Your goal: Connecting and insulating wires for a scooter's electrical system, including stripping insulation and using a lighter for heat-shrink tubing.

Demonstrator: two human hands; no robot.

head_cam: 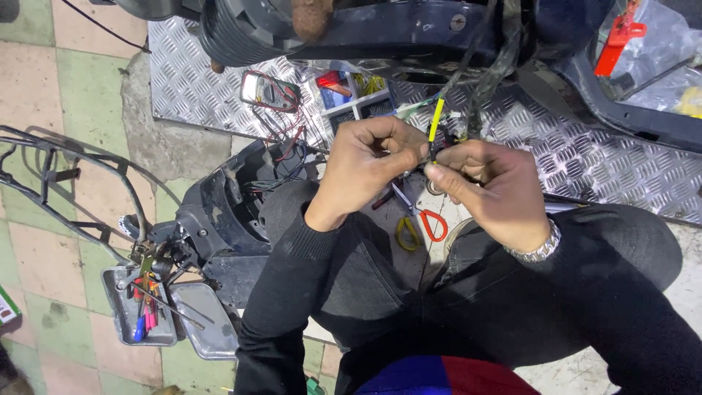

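Observation:
My left hand point(369, 164) and my right hand point(497, 186) meet in front of me, both pinching a bundle of thin wires point(439, 143) that hangs from a dark scooter body point(409, 33) above. One wire has a yellow sleeve point(436, 121) running up from my fingertips. The exact wire ends are hidden between my fingers. A metal watch band point(537, 249) sits on my right wrist. Both arms wear black sleeves, and my knees are below the hands.
Scissors with one yellow and one red handle point(418, 227) lie on the floor between my knees. A metal tray of hand tools point(139, 303) sits at lower left beside a black plastic panel point(227, 208). Diamond-plate metal sheet point(585, 157) covers the floor behind. A multimeter point(269, 91) lies there.

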